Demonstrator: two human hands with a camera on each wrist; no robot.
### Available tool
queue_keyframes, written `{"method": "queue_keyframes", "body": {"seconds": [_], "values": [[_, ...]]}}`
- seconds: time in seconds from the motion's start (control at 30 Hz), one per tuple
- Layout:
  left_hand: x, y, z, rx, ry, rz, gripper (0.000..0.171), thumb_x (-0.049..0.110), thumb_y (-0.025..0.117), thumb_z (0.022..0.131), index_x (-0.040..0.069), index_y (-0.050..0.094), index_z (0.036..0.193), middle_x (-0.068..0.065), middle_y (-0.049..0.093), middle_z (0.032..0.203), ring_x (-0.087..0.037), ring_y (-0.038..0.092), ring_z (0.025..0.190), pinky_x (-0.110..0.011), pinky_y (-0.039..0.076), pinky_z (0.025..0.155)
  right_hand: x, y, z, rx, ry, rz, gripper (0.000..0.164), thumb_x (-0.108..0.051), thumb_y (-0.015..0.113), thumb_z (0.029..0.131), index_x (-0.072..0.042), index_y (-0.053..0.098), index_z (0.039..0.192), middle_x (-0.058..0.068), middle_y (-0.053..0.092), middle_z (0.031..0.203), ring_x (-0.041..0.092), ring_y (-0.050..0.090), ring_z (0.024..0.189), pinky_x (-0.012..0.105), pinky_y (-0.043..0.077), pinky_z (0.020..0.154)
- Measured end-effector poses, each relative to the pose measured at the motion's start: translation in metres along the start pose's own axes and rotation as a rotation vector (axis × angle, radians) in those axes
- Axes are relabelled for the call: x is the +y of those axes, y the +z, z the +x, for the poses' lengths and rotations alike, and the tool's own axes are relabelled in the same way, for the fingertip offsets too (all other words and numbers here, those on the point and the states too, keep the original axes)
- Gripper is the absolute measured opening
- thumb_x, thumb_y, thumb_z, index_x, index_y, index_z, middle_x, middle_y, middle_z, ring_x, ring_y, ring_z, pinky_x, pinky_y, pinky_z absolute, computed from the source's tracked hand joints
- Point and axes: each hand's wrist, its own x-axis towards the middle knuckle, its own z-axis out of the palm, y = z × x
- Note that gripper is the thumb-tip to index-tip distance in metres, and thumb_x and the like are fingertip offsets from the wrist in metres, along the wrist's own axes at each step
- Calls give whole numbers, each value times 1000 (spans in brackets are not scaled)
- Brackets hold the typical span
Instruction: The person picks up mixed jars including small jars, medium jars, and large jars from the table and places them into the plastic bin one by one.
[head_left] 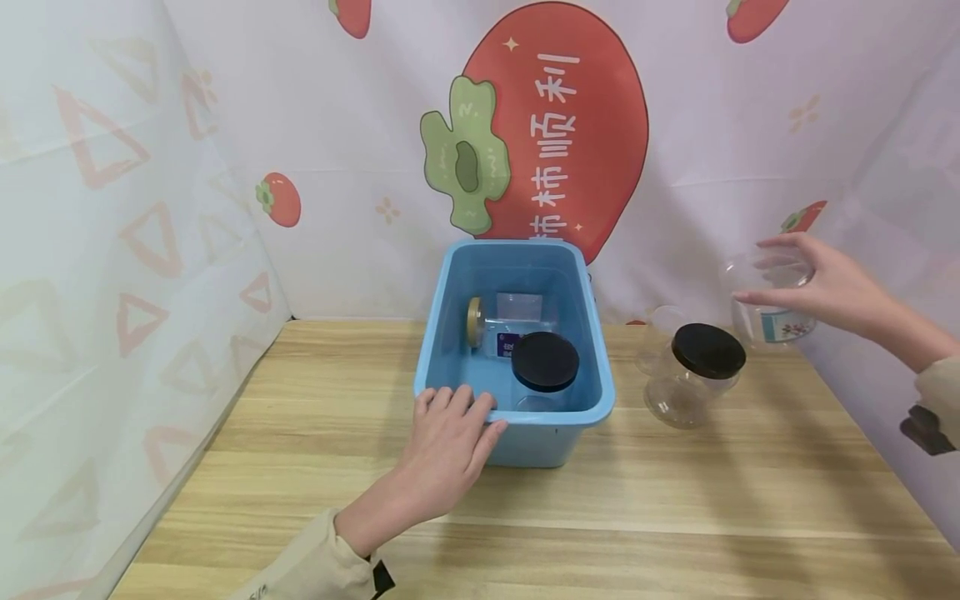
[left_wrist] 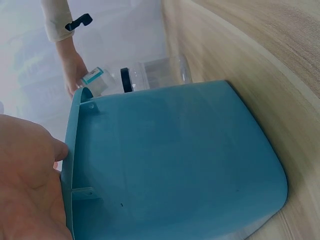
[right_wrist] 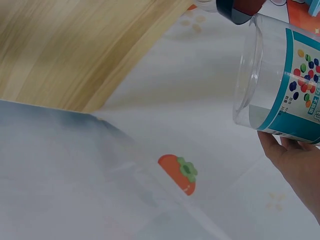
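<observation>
A: Up off the tbl (head_left: 300,450), far R, what's that?
B: Labelled clear jar (right_wrist: 285,80), held by R hand (head_left: 836,287), thumb & fingers round it.
A: Next to it?
B: Black-top jar (head_left: 708,351) on tbl, clear item (head_left: 662,332) just behind, can't ID.
A: & L hand (head_left: 450,450)?
B: Fingers hooked over near rim of blue bin (head_left: 555,418), gripping. Inside: 2nd black-top jar (head_left: 545,362), plus gold-top jar (head_left: 517,310) on its side. Fruit-print cloth (head_left: 360,242) behind.

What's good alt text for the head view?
A person's right hand holds up a clear labelled jar, while the left hand grips a blue bin with two lidded jars inside. Beside the bin, a black-lidded jar stands on a wooden table.
</observation>
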Motion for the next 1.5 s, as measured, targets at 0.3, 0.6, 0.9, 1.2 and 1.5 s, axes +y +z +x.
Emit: {"method": "queue_keyframes", "body": {"seconds": [0.3, 0.6, 0.9, 1.2, 1.5], "values": [[0, 0, 0, 11, 5, -20, 25, 33, 49, 113, 13, 62, 119, -2, 52, 95, -24, 42, 90, -51, 33, 93, -16, 6, 10, -15, -10, 28, 89, -37, 80, 94, -6, 32, 162, 34, 49, 152, 54, 41, 140, 72, 36, 101], [0, -2, -1, 1, 8, -43, 25, 32, 50, 113, 13, 64, 122, -3, 54, 95, -24, 43, 91, -52, 33, 94, -30, 11, 18, -18, -13, 14, 93, -42, 81, 92, -9, 31, 163, 32, 48, 152, 55, 42, 139, 72, 38, 100], [0, -3, 0, -3, -2, -58, 26, 32, 51, 112, 12, 64, 122, -3, 54, 95, -24, 42, 89, -53, 32, 94, -45, 19, 23, -29, -21, 11, 95, -45, 82, 91, -8, 31, 162, 31, 50, 151, 53, 42, 141, 72, 37, 103], [0, -3, 1, -6, -6, -47, 26, 32, 52, 112, 12, 65, 122, -4, 58, 99, -25, 44, 92, -52, 33, 94, -54, 22, 28, -29, -53, 1, 93, -43, 82, 92, -6, 32, 161, 30, 51, 150, 50, 56, 128, 67, 43, 100], [1, -2, 1, 0, -7, -50, 25, 32, 52, 112, 12, 65, 121, -4, 58, 98, -25, 44, 90, -51, 33, 93, -66, 25, 36, -38, -73, -20, 90, -44, 82, 91, -9, 35, 159, 28, 54, 148, 48, 63, 122, 54, 51, 91]]}}
